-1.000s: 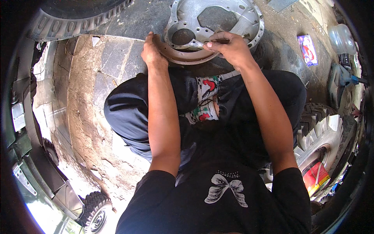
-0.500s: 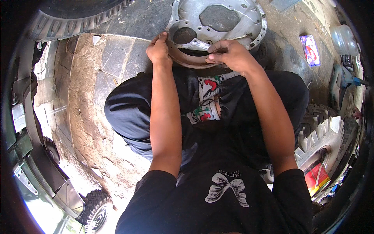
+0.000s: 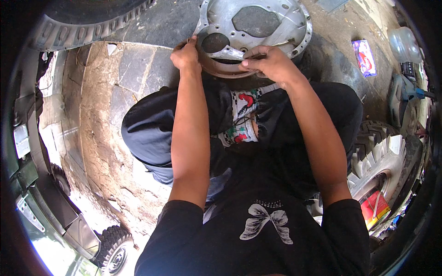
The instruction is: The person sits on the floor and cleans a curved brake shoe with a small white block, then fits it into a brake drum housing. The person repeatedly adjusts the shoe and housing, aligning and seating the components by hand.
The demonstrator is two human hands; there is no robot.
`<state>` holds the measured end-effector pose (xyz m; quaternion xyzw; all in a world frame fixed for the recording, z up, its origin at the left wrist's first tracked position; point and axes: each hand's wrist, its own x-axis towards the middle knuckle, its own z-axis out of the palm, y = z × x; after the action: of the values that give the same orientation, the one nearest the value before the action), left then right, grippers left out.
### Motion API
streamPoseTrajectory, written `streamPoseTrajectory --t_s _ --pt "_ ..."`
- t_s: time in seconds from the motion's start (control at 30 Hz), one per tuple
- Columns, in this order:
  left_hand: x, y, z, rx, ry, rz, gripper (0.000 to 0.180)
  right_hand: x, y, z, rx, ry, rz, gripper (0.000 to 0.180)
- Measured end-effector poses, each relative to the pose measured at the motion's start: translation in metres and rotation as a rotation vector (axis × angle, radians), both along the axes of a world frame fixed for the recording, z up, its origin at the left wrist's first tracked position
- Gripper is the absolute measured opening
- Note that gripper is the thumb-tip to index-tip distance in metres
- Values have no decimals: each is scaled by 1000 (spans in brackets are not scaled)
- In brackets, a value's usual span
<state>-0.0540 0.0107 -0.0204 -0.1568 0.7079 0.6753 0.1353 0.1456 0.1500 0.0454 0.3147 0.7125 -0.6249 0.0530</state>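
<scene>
A round, silvery metal bell housing (image 3: 218,18) is at the far middle, in front of my crossed legs. It has a large angular opening, a smaller round hole and bolt holes around its rim. My left hand (image 3: 185,56) is closed on its left edge, thumb and fingers gripping the rim. At the near edge, my right hand (image 3: 272,65) is closed in a pinch, fingertips against or just above the rim beside a dark curved slot. Whatever sits between those fingertips, if anything, is too small to make out. A brownish curved wall (image 3: 216,68) shows along the housing's near side.
A large tyre (image 3: 87,34) stands at far left. To the right are a purple packet (image 3: 364,58), a clear plastic bottle (image 3: 405,45), a blue-grey tool (image 3: 400,94) and a chunky-treaded tyre (image 3: 380,156) with a red-yellow container (image 3: 374,209). A vehicle's wheel (image 3: 115,253) is at lower left.
The housing and both hands appear slightly farther left and up, and the surroundings on the right shift a little too. Both hands keep much the same positions on the housing.
</scene>
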Motion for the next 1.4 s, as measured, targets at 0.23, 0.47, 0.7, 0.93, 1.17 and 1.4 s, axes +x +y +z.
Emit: streamPoseTrajectory --t_s 0.23,0.47,0.7,0.93,1.17,1.4 --pt "-6 1 -9 61 -106 -32 56 -3 -1 13 -204 -36 -86 27" --pt "-11 -6 -9 639 -241 -95 34 -3 0 12 -258 4 -263 26" --pt "-9 -17 -13 722 -209 -109 36 -9 0 19 -231 -22 -196 27" --pt "24 -7 -6 575 -182 -92 46 -5 29 7 364 -32 -39 26" --pt "17 -8 -25 595 -122 -85 44 -2 36 6 770 -29 -95 30" --pt "13 -4 -35 587 -111 -100 46 -5 32 8 654 -37 -27 27"
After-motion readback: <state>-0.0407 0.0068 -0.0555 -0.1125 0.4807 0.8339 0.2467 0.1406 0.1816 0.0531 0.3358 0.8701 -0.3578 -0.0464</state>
